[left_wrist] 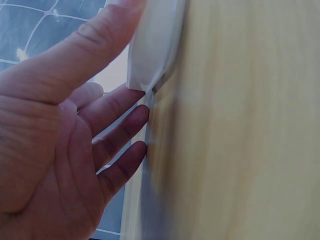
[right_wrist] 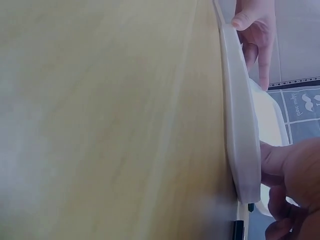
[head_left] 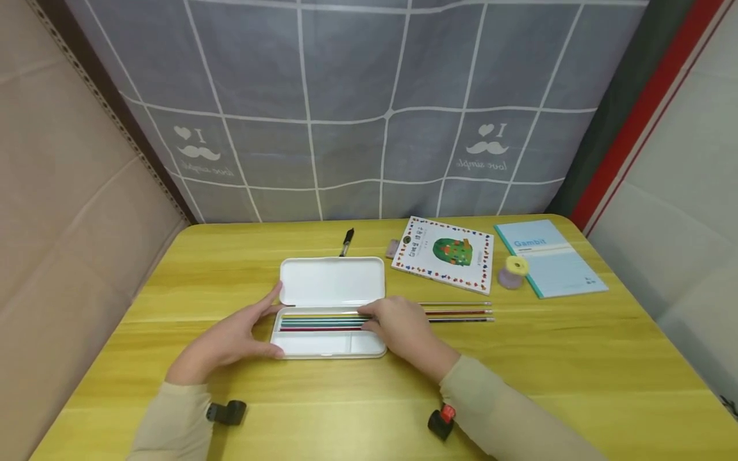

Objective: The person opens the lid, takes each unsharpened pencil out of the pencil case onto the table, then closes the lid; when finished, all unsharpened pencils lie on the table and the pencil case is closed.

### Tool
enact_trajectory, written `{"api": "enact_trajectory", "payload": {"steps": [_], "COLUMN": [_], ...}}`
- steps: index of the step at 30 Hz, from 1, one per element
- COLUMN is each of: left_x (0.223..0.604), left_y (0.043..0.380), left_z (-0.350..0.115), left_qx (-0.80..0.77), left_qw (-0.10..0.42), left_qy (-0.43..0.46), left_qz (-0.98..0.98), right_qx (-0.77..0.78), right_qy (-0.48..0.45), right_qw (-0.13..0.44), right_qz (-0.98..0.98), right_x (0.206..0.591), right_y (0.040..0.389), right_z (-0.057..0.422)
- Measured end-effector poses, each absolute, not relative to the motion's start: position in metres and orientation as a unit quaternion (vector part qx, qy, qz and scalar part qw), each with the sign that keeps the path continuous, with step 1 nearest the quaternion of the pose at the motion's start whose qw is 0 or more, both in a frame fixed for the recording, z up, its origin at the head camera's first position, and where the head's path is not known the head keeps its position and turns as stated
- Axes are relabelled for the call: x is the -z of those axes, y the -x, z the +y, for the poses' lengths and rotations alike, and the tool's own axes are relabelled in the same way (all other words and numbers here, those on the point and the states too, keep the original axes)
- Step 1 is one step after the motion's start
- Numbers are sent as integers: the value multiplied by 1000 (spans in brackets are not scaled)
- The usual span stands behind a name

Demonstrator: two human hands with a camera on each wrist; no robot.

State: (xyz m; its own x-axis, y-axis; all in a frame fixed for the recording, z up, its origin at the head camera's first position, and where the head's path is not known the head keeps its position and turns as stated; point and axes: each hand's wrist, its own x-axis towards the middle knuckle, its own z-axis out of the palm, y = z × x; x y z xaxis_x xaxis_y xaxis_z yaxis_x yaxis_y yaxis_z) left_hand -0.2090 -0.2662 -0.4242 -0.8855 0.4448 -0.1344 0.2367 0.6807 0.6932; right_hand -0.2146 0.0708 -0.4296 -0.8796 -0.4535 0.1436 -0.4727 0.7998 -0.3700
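Observation:
A white pencil case (head_left: 311, 346) lies with its lid (head_left: 332, 282) folded back on the table. Several coloured pencils (head_left: 319, 322) lie side by side in its rear compartment. My left hand (head_left: 237, 333) holds the case by its left end, thumb at the front corner and fingers by the hinge. My right hand (head_left: 400, 328) reaches over the right end, its thumb and index finger pinching at the pencils; their right ends are hidden beneath it. In the right wrist view, curled fingers (right_wrist: 272, 162) reach over the case's wall (right_wrist: 242, 125).
Three more pencils (head_left: 461, 312) lie right of the case. Behind are a black pen (head_left: 347, 242), a picture book (head_left: 446, 255) over a small pinkish block (head_left: 392, 248), a yellow-topped spool-shaped object (head_left: 513, 272) and a light blue notebook (head_left: 550, 259). A grey curtain (head_left: 346, 153) hangs behind the table.

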Motion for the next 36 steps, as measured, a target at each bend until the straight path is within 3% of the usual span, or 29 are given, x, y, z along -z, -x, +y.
{"api": "enact_trajectory", "payload": {"steps": [10,36], "left_x": [422,420], "left_y": [207,208], "left_z": [-266,-265], "left_qx": [-353,-341], "left_qw": [151,151], "left_qy": [-189,-182], "left_qz": [904,910], "right_qx": [-196,-210], "right_qy": [-233,-207], "right_qw": [26,125], "right_qz": [-952,-947], "right_x": [431,428], "right_y": [216,210], "right_z": [64,77]}}
